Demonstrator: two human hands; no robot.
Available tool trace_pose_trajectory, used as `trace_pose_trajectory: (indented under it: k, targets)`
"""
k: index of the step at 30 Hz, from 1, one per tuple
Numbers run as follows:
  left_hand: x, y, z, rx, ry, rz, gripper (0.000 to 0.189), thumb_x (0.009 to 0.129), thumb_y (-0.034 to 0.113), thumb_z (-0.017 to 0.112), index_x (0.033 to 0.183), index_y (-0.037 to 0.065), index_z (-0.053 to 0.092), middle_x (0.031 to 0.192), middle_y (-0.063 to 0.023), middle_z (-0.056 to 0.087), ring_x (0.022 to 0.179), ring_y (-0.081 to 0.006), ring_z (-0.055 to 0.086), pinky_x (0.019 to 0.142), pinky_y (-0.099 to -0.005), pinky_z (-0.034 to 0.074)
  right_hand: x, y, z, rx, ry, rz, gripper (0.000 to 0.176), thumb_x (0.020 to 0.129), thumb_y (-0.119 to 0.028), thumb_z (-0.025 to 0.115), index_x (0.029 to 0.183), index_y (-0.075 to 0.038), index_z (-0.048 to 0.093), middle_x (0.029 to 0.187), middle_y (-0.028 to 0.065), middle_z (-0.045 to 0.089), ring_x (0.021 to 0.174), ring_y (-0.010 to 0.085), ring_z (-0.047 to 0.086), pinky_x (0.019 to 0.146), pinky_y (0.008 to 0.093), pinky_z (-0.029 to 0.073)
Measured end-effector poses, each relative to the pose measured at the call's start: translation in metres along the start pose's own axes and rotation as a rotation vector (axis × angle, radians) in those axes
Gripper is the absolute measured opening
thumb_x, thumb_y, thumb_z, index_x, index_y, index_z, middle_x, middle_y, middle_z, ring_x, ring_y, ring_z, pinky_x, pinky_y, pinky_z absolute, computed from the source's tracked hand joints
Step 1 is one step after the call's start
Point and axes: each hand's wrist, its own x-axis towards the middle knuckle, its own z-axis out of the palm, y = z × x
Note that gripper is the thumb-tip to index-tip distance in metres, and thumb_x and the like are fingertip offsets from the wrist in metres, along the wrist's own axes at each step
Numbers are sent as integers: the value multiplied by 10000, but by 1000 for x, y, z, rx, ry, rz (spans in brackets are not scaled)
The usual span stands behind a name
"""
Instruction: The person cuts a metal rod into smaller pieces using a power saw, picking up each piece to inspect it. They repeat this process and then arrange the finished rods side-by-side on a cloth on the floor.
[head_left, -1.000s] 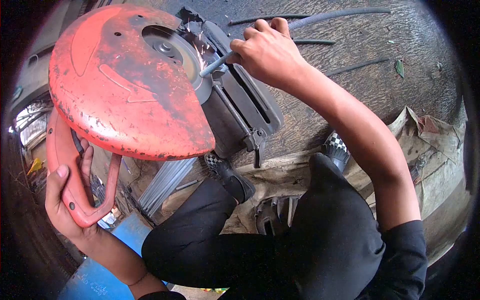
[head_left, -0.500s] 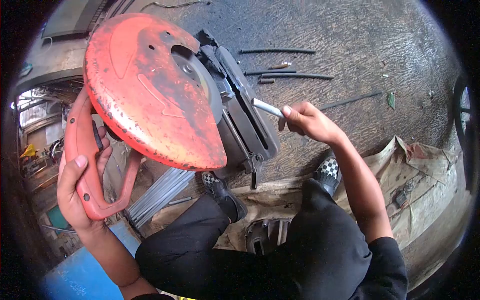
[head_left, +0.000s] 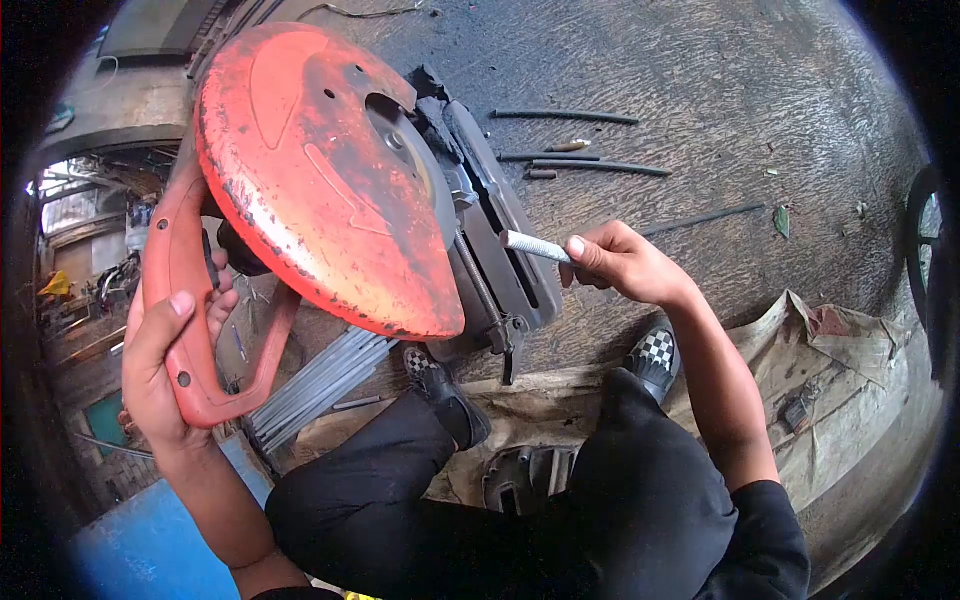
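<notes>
My left hand [head_left: 165,365] is wrapped round the orange handle [head_left: 180,290] of a chop saw. The saw's scuffed orange blade guard [head_left: 300,200] fills the left of the view, with part of the grey disc [head_left: 440,190] showing behind it. Below the disc lies the dark metal base [head_left: 500,250] with its slot and clamp screw. Between thumb and fingers my right hand [head_left: 620,262] pinches a short light-grey metal rod [head_left: 533,245]. The rod's free end points left, close over the base's right edge; its other end is hidden in the hand.
Several dark rods [head_left: 600,168] lie on the rough floor beyond the saw. A bundle of grey metal rods [head_left: 325,385] rests left of my shoe [head_left: 440,390]. A crumpled tan sheet [head_left: 850,350] spreads at right, and a blue surface [head_left: 165,535] is at lower left.
The view has shifted slightly, and the saw appears a little farther right. The rod in my right hand is tilted a bit flatter and sits slightly lower. Both hands keep their holds.
</notes>
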Motion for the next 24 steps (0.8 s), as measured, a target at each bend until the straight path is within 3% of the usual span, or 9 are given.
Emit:
trace_pose_trajectory:
  k: [3,5,6,8,9,12,17,20,24]
  targets:
    - [-1,0,7,-60,13,7,577,862,138,522,1367,-70,338,1242,-219,519,1062,-245,572,974,-354,448,11,7,-3,-93,59,-14,517,961,-485,485,785,-34,666,542,-51,391,527,79,358,482,296,298]
    - [-1,1,10,-50,41,28,602,854,157,519,1370,-92,334,1223,-247,515,1082,-252,557,957,-357,450,25,12,-5,-368,231,-89,500,967,-452,490,854,9,649,584,-42,425,562,79,408,506,278,341]
    - [-1,1,7,-44,39,27,602,854,157,519,1370,-92,334,1223,-247,515,1082,-252,557,957,-357,450,30,6,-5,-378,236,-11,475,960,-447,506,891,5,632,605,-14,443,621,91,449,545,306,386]
    - [0,0,0,-80,-35,-2,569,883,153,512,1369,-81,330,1258,-220,515,1109,-269,557,988,-381,439,44,5,-6,-559,304,26,460,938,-476,506,853,-48,652,652,121,590,650,285,589,621,394,422]
    - [0,0,1,-75,-37,-6,569,883,153,512,1369,-81,330,1258,-220,515,1109,-269,557,988,-381,439,51,4,-5,-553,304,28,460,938,-476,506,853,-48,652,652,121,590,650,285,589,621,394,422]
    - [-1,-1,2,-77,1,22,565,889,156,516,1364,-89,333,1261,-227,515,1128,-287,551,997,-392,433,71,4,2,-887,406,-36,366,917,-437,528,860,-101,661,738,133,650,820,368,626,785,535,377]
    - [0,0,-6,-77,9,-25,585,890,168,524,1368,-100,318,1282,-231,501,1138,-300,544,1033,-391,404,90,15,9,-1043,580,-269,326,885,-420,567,863,-109,665,833,133,654,862,355,603,770,516,377]
    - [-1,2,-4,-105,13,-68,597,887,172,524,1392,-64,310,1297,-212,496,1163,-295,525,1023,-455,421,98,16,12,-1102,646,-269,316,876,-416,572,865,-115,669,860,144,645,872,345,589,775,511,371]
    - [-2,3,-5,-82,47,-89,635,879,173,509,1396,-110,271,1336,-254,450,1184,-305,517,1031,-399,401,98,9,15,-1160,674,-265,303,870,-401,578,869,-114,677,839,141,637,891,318,580,810,508,357]
